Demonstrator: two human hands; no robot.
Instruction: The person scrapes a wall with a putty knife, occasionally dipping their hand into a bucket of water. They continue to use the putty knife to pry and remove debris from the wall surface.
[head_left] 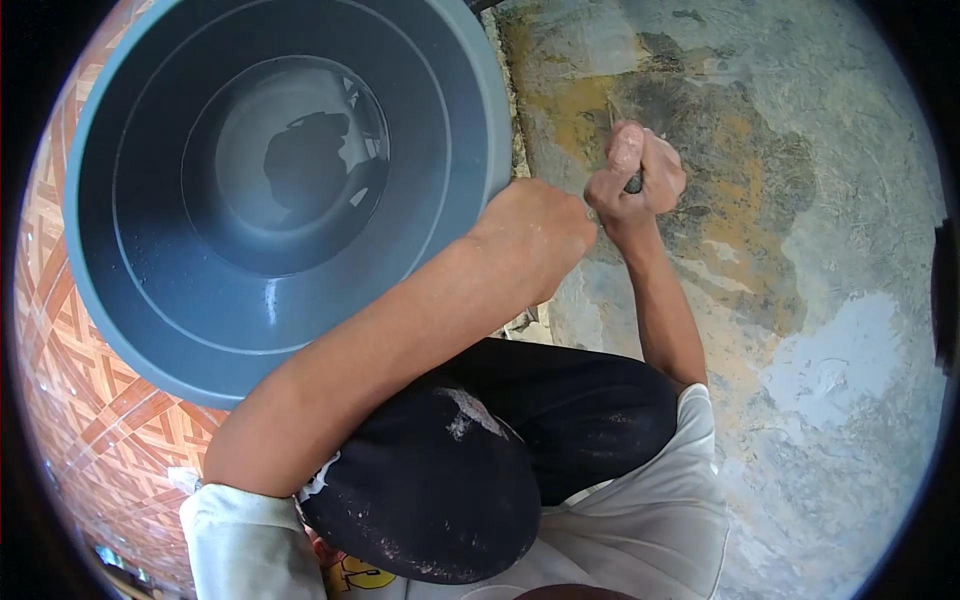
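My right hand [640,172] is closed over the stained floor, its thumb on top and its fingers wrapped round a thing with a dark, rounded end [634,184]. Most of that thing is hidden inside the fist, so its kind does not show. Beside it, my left hand [540,235] is curled into a fist with its back toward me, near the right rim of a large grey tub [90,290]. Whatever those fingers hold, if anything, is out of sight. The tub has shallow water [290,165] at its bottom.
A rough cement floor [860,180] with yellow and dark stains spreads to the right, with a white patch [835,355] on it. Brown patterned flooring [110,440] lies left of the tub. My bent knees [430,490] in dark, smudged trousers are close below my arms.
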